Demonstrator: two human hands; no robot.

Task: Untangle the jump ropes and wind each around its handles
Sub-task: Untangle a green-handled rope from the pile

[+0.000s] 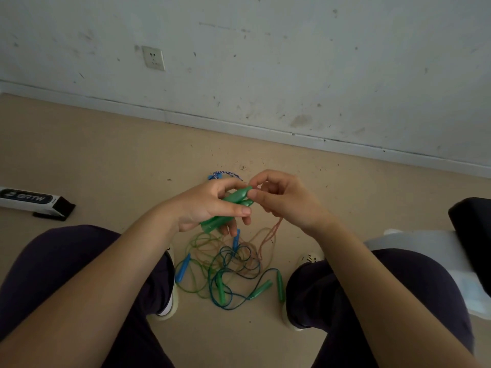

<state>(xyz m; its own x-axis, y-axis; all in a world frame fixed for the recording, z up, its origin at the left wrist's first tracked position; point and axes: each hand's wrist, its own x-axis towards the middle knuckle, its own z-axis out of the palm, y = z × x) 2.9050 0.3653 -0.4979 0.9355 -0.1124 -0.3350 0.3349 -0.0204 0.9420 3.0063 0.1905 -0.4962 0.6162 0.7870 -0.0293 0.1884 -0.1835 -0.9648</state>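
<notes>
In left hand (210,205) — two green handles (229,208)

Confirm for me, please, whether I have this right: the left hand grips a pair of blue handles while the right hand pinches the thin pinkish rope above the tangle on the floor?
Not quite: in the head view the handles gripped by the left hand are green, not blue. The right hand does pinch the pinkish rope above the tangle on the floor.

light: dim, soft, even — shadows: faint | focus: fairly sharp | edges: wide-angle bending — corners darker
</notes>
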